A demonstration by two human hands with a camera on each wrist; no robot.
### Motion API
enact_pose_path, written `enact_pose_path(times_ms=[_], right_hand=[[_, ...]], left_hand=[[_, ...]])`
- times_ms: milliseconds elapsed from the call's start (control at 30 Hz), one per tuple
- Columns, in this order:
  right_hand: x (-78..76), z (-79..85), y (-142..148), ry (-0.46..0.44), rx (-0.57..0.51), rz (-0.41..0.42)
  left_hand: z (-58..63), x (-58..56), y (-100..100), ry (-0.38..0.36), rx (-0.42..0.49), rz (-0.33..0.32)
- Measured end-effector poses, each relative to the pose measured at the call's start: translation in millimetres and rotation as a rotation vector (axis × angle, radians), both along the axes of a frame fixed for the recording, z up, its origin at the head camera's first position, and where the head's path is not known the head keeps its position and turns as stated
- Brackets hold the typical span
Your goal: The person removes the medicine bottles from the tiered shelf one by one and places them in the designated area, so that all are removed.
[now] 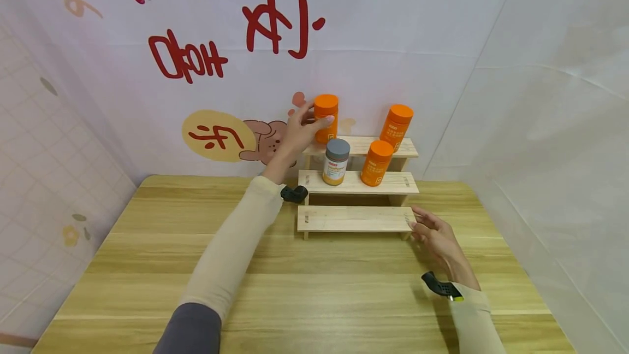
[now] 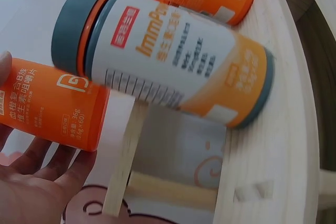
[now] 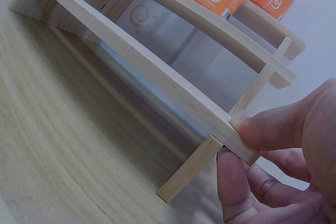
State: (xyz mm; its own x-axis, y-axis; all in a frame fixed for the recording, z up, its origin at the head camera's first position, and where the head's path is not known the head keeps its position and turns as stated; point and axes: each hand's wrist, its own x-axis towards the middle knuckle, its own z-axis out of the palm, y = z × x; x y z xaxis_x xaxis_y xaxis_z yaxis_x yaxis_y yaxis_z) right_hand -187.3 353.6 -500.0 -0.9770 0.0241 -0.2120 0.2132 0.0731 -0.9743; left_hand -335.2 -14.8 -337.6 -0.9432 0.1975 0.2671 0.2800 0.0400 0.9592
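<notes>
My left hand (image 1: 301, 131) grips an orange supplement bottle (image 1: 324, 131) at the left end of the top step of a wooden three-step rack (image 1: 354, 218). I cannot tell whether the bottle's base touches the wood. My right hand (image 1: 437, 240) pinches the right end of the lowest step, thumb above and fingers below in the right wrist view. A grey-lidded white and yellow bottle (image 1: 336, 164) and an orange bottle (image 1: 377, 164) stand on the middle step. Another orange bottle (image 1: 397, 127) stands at the top step's right end.
The rack stands at the back of a wood-grain table (image 1: 344, 299), close to a white curtain backdrop (image 1: 393, 26) with red characters and a cartoon bear. Side curtains flank the table left and right. A black band (image 1: 295, 194) sits on my left wrist.
</notes>
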Motion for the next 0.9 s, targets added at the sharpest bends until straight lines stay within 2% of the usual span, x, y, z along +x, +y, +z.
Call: enact_pose_path(times_ms=[200, 400, 700, 900], right_hand=[[-1.0, -1.0, 0.7, 0.004, 0.004, 0.006], [0.8, 0.6, 0.2, 0.015, -0.022, 0.009], [2.3, 0.4, 0.5, 0.012, -0.039, 0.006], [1.4, -0.1, -0.2, 0.012, -0.026, 0.012]], left_hand=[[-5.0, 4.0, -14.5, 0.006, 0.027, 0.01], [-9.8, 8.8, -25.5, 0.041, 0.016, 0.028], [-13.5, 22.6, -43.2, 0.06, -0.032, 0.063], [-18.8, 30.5, -59.0, 0.072, 0.004, 0.055]])
